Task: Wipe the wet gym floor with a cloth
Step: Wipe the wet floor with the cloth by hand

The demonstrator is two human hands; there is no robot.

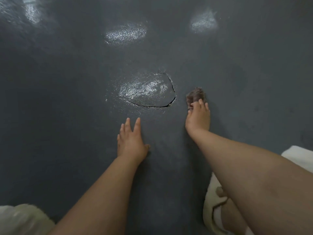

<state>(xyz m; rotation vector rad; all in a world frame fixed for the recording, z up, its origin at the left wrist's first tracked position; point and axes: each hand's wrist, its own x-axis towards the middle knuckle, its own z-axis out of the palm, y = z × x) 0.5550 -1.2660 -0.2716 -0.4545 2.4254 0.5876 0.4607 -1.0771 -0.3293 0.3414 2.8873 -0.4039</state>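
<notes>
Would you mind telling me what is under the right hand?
The right hand lies on a brownish cloth against the dark floor. The cloth's near part and the floor beneath are covered.
</notes>
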